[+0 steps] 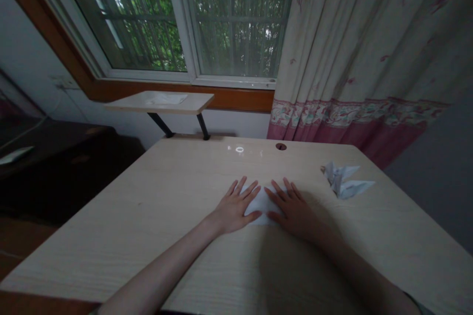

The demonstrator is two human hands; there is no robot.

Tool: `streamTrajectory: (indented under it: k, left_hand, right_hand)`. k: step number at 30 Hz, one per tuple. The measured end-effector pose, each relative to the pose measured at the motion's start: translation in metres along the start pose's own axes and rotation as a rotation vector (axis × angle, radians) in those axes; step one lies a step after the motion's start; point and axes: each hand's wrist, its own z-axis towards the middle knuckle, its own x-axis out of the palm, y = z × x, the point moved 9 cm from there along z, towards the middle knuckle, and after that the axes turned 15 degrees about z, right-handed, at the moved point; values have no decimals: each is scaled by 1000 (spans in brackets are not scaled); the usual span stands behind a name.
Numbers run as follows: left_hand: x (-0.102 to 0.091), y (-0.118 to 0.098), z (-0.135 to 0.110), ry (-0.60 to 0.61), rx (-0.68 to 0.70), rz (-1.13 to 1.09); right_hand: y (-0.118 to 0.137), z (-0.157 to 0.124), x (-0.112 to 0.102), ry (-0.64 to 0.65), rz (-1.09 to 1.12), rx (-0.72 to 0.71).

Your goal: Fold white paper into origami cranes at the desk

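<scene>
The pale wooden desk (pixel 173 202) spreads beneath both forearms. On it, the left hand (pixel 232 209) and the right hand (pixel 293 211) lie palm-down, wide open with fingers spread, neither gripping anything. A folded white paper figure (pixel 338 179) with pointed ends stands apart, beyond the right hand to its right. The white paper (pixel 261 204) lies flat on the desk between the hands, partly covered by both.
</scene>
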Motion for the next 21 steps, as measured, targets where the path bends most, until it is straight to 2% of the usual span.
streamTrajectory:
  k: [7,13,21]
  left_hand:
    - [-4,1,-3,44,80,-20]
    - [-8,3,-4,26,140,-38]
    - [-13,3,-3,54,126,-72]
  right_hand:
    - [-8,0,4,114,57,-26]
    - [-10,1,1,87,66,-26]
    - [-11,1,2,112,50,-16]
